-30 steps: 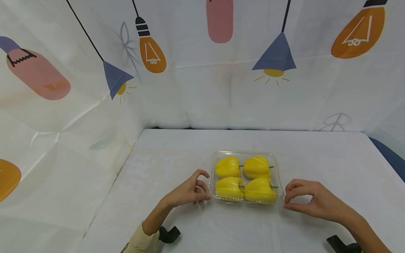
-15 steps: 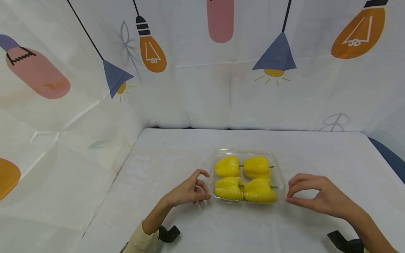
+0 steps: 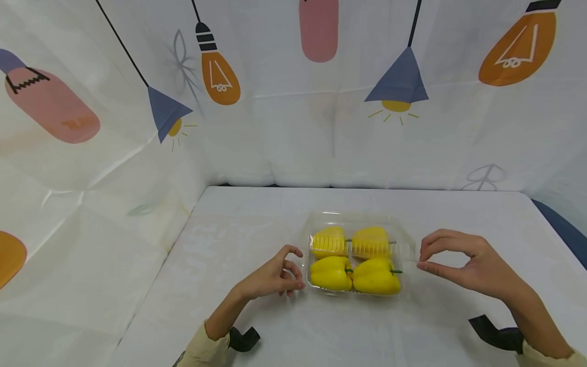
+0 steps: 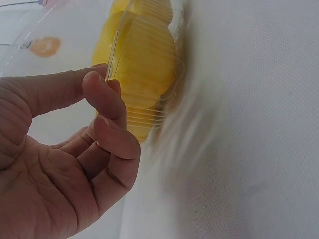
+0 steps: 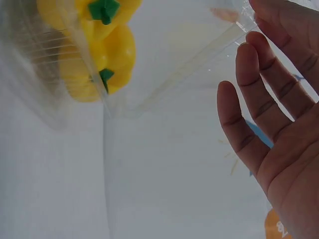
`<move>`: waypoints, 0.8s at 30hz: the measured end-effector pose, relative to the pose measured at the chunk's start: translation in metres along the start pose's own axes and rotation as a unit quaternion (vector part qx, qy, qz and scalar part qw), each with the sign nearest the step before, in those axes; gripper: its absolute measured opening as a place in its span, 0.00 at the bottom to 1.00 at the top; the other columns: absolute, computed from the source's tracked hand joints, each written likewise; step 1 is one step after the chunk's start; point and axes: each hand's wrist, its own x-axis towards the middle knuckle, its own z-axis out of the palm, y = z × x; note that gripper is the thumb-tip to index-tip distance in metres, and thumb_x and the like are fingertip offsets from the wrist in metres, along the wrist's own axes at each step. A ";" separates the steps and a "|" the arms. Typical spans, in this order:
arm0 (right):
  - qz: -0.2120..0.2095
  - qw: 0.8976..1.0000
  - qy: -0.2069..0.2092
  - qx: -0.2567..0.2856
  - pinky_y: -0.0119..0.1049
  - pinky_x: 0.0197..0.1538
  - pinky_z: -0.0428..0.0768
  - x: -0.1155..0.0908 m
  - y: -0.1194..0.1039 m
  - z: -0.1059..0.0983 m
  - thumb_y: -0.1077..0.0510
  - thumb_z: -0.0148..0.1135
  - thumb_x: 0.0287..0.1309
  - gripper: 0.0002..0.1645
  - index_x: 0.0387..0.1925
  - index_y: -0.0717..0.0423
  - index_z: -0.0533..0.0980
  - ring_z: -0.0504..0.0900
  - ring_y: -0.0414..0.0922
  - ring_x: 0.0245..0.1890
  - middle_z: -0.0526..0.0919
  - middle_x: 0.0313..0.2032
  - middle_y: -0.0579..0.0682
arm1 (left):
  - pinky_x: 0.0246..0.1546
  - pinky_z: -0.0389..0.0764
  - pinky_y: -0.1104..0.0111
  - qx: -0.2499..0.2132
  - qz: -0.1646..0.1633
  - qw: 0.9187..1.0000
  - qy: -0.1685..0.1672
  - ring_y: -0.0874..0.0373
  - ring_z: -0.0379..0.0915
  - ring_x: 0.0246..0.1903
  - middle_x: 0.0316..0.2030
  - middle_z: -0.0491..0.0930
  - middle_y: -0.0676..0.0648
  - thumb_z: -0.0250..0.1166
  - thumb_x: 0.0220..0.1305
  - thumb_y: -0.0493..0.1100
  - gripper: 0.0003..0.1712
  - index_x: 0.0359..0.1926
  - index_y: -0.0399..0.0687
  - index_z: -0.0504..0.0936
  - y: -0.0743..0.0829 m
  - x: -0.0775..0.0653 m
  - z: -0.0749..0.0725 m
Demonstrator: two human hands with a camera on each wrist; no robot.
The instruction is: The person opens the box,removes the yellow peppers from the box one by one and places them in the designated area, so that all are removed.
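A clear plastic clamshell container [image 3: 332,292] sits on the white table with several yellow bell peppers inside. Its lid [image 3: 350,219] is tilted up. Two front bell peppers [image 3: 331,273] lie uncovered, while the back bell peppers [image 3: 370,242] show through the lid's ribbed edge. At the container's left side, my left hand [image 3: 273,278] holds the rim between thumb and curled fingers, seen closer in the left wrist view [image 4: 70,154]. My right hand [image 3: 477,262] pinches the raised lid's right corner; in the right wrist view its other fingers [image 5: 230,114] extend loosely. Green stems point right.
The white-covered table [image 3: 247,219] surrounds the container. A white curtain [image 3: 293,132] printed with lamps and bulbs hangs behind and to the left. Black straps [image 3: 495,334] hang at both wrists.
My right hand has risen and moved slightly right and away, swinging the lid up and back off the front peppers. My left hand has stayed at the container's left rim.
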 end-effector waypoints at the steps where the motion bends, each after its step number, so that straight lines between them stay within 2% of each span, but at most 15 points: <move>1: 0.002 1.000 0.003 -0.004 0.19 0.43 0.72 0.001 0.002 -0.001 0.79 0.74 0.24 0.30 0.31 0.47 0.81 0.76 0.36 0.35 0.81 0.32 0.43 | 0.23 0.75 0.69 0.001 0.000 1.000 0.000 0.38 0.76 0.26 0.34 0.79 0.44 0.67 0.59 0.39 0.36 0.61 0.44 0.54 0.000 0.000 0.000; 6: 0.016 1.000 0.017 -0.016 0.19 0.46 0.71 0.005 0.013 -0.007 0.80 0.73 0.25 0.30 0.32 0.49 0.80 0.76 0.36 0.35 0.81 0.32 0.44 | 0.23 0.75 0.69 0.003 -0.002 1.000 -0.001 0.41 0.76 0.25 0.34 0.79 0.44 0.66 0.59 0.40 0.36 0.61 0.45 0.55 0.001 -0.001 0.000; 10: 0.025 0.999 0.022 -0.018 0.20 0.43 0.72 0.011 0.018 -0.010 0.80 0.72 0.29 0.29 0.34 0.49 0.79 0.76 0.36 0.34 0.81 0.33 0.44 | 0.22 0.75 0.69 0.000 -0.001 1.000 0.000 0.42 0.76 0.25 0.34 0.79 0.44 0.66 0.60 0.40 0.35 0.62 0.46 0.55 0.000 0.000 0.000; 14: 0.018 0.999 0.032 -0.016 0.21 0.40 0.74 0.018 0.023 -0.013 0.81 0.71 0.30 0.29 0.36 0.52 0.79 0.76 0.37 0.33 0.81 0.34 0.45 | 0.22 0.74 0.68 -0.002 0.000 1.000 0.002 0.43 0.76 0.24 0.34 0.79 0.44 0.66 0.60 0.39 0.35 0.62 0.46 0.55 0.000 0.000 0.001; 18: 0.029 0.997 0.061 -0.024 0.20 0.40 0.74 0.026 0.027 -0.014 0.80 0.70 0.34 0.28 0.38 0.55 0.79 0.76 0.37 0.34 0.81 0.34 0.46 | 0.22 0.74 0.68 0.000 -0.001 1.000 0.003 0.44 0.76 0.24 0.34 0.79 0.44 0.66 0.60 0.39 0.36 0.62 0.46 0.55 0.001 -0.001 0.001; 24: 0.074 0.990 0.113 -0.046 0.17 0.43 0.73 0.039 0.034 -0.014 0.77 0.68 0.43 0.21 0.40 0.57 0.79 0.77 0.34 0.37 0.82 0.37 0.44 | 0.22 0.75 0.68 0.004 0.001 1.000 -0.002 0.44 0.76 0.24 0.34 0.79 0.44 0.66 0.60 0.39 0.35 0.61 0.45 0.55 0.002 0.000 -0.001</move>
